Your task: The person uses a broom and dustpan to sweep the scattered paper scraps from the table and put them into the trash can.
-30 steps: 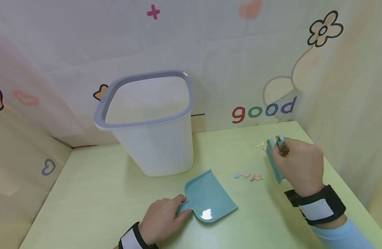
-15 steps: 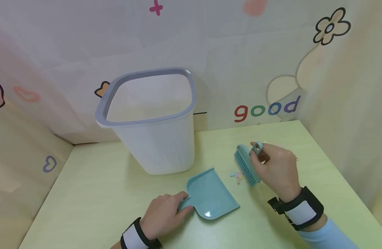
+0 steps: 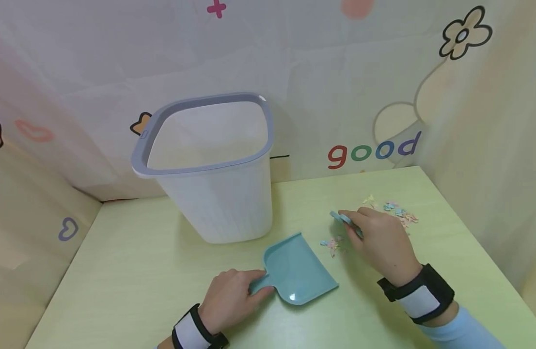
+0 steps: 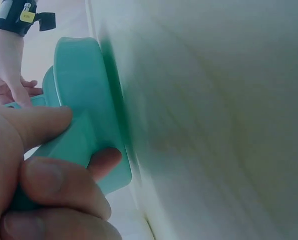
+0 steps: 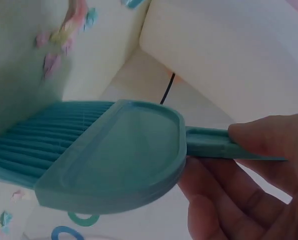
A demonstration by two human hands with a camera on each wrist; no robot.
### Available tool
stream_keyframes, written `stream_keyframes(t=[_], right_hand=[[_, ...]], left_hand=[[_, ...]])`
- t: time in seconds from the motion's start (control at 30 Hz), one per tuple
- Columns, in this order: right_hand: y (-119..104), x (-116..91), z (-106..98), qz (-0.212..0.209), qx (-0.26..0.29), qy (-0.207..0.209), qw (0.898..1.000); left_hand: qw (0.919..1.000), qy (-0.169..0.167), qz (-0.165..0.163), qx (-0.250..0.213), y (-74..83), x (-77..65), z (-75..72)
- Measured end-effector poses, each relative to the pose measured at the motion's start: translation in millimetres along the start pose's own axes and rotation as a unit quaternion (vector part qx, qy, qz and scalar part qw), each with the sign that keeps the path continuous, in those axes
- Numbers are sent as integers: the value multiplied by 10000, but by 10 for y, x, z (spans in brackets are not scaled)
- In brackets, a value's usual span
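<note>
Dustpan (image 3: 296,271), teal — handle pinched in left grip (image 3: 230,296), pan at its two o'clock. Brush (image 5: 114,155), teal — handle pinched in right grip (image 3: 381,242), showing at ten o'clock. Paper scraps (image 3: 332,245), on table (image 3: 119,271): one cluster at right grip's nine o'clock, another near one.

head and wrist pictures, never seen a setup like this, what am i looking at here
There is no machine: someone is working bare-handed, wearing cameras. The head picture looks forward and down from above; each wrist picture shows that side's work up close. The left grip holds a blue-green dustpan, and the right grip holds a matching brush, both by the handle. On the pale tabletop lie small coloured scraps, some near the dustpan, others farther right. A white bin stands behind the dustpan, toward the left.
</note>
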State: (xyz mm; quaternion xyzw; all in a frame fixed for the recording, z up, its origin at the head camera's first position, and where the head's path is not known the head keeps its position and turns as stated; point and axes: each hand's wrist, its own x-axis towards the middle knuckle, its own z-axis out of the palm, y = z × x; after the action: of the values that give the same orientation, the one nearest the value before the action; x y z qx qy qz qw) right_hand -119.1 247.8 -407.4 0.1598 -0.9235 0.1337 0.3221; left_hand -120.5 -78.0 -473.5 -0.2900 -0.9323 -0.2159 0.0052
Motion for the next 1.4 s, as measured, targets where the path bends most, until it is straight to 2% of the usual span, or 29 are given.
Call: stream_keyframes(t=[0.13,0.33,0.47,0.6,0.7,0.87,0.97,1.1,1.2,1.3,1.4], right_hand=[[-126,-32,38,-68,175,-141,9997],[-309,-80,82,-196,813,87,9965],[-376,-70,44,32,1614,323,9864],[-357,-26,-69,388,2286,635,9707],[-304,2,-144,470,2288,832,9688],[-206,31,-201,523,1898,971,9756],[-176,33,-184,572,1617,831,9817],[-201,4,-129,384,1226,471,9906],[-253,-22,-100,157,1275,122,9916],[-292,-34,-105,115,1803,-209,9833],[-292,-33,-137,382,2558,-437,9650]], left_hand=[[10000,91,4,24,-1,1,19],[9999,156,31,40,-3,2,27],[9999,136,25,32,-8,-3,27],[9999,127,17,79,-5,1,27],[9998,108,9,143,-2,4,31],[9998,30,-10,192,0,-3,37],[9998,21,-1,221,3,-10,39],[9997,29,18,258,4,-20,41],[9996,1,43,278,6,-22,40],[9994,-44,77,332,9,-19,43],[9992,-67,98,386,11,-18,49]])
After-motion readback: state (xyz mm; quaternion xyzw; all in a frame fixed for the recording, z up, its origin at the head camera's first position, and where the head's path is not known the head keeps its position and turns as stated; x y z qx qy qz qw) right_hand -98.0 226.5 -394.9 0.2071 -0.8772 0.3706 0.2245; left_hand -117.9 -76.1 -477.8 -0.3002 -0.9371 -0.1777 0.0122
